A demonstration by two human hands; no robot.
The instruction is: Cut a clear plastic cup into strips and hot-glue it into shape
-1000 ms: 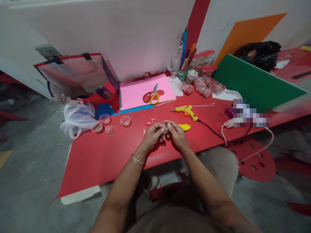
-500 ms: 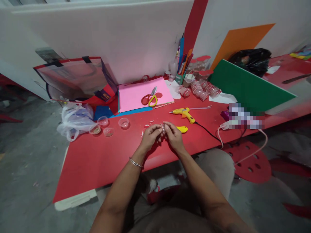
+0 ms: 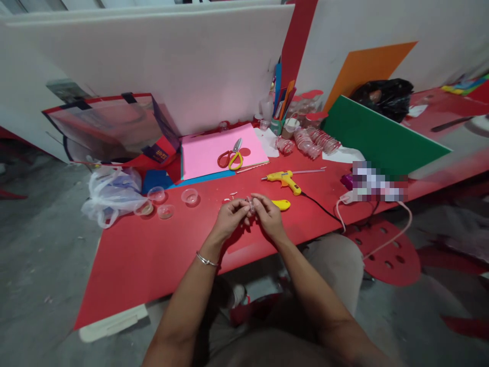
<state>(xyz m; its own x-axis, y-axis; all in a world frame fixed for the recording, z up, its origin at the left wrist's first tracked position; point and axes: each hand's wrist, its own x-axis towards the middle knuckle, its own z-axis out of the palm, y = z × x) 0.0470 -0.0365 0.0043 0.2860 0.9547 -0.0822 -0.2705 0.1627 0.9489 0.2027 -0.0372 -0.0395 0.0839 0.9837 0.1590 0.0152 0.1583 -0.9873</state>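
Above the red table, my left hand and my right hand meet, fingers bent inward. Pinched between both sets of fingertips is a small clear plastic piece, mostly covered, so its exact kind is unclear. Beside my right hand lies a yellow handle, its other end hidden behind the fingers. Small white and red scraps lie just beyond my left hand. Farther back rests a yellow glue gun with a clear stick in its rear.
Scissors lie on pink sheets. Small clear cups stand left, near a white plastic bag. Stacked clear cups lie by a green board. The glue gun's black cord runs right.
The whole view has shifted slightly, with the table's things appearing a little farther left. Both hands keep their hold on the small clear piece, fingers barely moved.
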